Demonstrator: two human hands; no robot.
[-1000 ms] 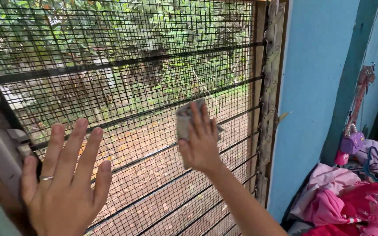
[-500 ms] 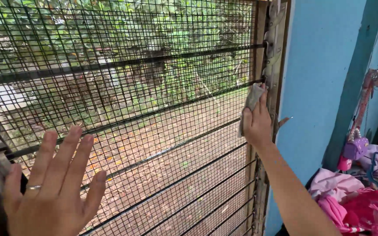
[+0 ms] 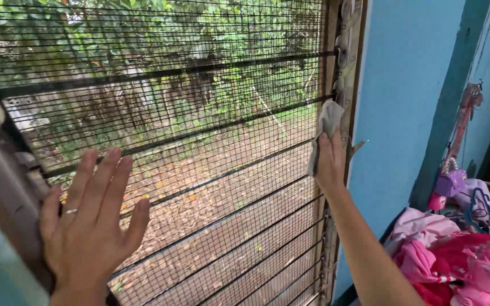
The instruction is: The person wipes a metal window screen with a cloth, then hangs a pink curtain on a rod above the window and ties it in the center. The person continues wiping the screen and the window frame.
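R hand [image 3: 330,164] presses grey cloth [image 3: 325,127] on mesh screen [image 3: 199,170].

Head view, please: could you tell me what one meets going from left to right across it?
Left hand flat on the wire mesh screen → right hand with a grey cloth → wooden window frame → blue wall → pink clothes.

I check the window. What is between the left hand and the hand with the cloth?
Head view: only wire mesh screen lies between left hand and right hand holding the cloth.
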